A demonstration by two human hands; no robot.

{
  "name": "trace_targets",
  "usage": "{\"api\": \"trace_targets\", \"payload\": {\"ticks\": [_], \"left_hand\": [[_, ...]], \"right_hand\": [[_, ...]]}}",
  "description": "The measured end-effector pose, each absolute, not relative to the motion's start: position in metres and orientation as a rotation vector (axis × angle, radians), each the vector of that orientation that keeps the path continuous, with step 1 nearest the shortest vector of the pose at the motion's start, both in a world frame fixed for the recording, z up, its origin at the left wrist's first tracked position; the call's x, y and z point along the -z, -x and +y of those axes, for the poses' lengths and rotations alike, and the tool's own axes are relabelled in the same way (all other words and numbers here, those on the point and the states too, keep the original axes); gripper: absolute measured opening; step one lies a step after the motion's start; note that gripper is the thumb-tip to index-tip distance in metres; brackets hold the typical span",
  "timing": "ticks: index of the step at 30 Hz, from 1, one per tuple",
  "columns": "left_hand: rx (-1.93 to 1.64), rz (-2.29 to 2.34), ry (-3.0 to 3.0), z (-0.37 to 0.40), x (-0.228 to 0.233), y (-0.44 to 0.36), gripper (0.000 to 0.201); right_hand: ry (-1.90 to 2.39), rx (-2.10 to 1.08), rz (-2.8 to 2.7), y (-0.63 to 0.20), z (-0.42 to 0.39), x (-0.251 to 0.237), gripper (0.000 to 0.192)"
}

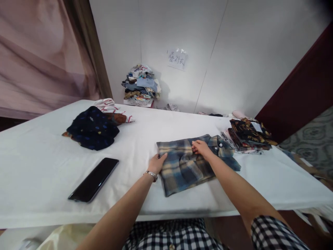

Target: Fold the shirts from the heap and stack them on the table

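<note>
- My left hand rests at the left edge of the plaid shirt, fingers together and laid flat, the thumb tucked against the cloth; a bracelet sits on that wrist.
- My right hand lies palm down on the shirt's upper middle, just below the collar, fingers close together and pressing the fabric; it pinches nothing that I can see.
- Both forearms reach forward from my checked top, the right one crossing over the shirt's lower right corner.
- The shirt lies on the white table right in front of me, already a compact rectangle with the collar on the far side. I judge the folding nearly done; some smoothing and setting it aside seem left.
- To the left lies a dark phone.
- Farther left is a crumpled navy garment; to the right, a stack of folded patterned clothes.
- Against the far wall stands another pile of clothes.
</note>
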State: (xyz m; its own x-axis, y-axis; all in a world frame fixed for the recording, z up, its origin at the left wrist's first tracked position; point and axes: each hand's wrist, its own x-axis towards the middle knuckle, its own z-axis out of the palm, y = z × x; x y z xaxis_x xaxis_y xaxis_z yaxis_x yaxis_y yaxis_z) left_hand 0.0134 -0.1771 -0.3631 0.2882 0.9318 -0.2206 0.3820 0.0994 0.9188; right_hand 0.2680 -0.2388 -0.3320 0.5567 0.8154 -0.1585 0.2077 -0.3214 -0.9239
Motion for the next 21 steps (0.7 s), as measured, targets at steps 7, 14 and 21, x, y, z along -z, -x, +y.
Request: {"api": "trace_targets", "payload": {"ticks": [7, 14, 21], "left_hand": [[-0.66, 1.257, -1.406, -0.174, 0.366, -0.017, 0.035], [-0.713, 1.26, -1.384, -0.177, 0.357, 0.003, 0.029], [-0.696, 1.402, -1.684, -0.176, 0.323, 0.043, 0.023]], "right_hand": [[2.121, -0.546, -1.447, -0.229, -0.275, 0.339, 0.026], [2.288, -0.31, -1.37, -0.249, -0.286, 0.334, 0.018], [1.672, -0.153, -1.666, -0.179, -0.299, 0.306, 0.054]]}}
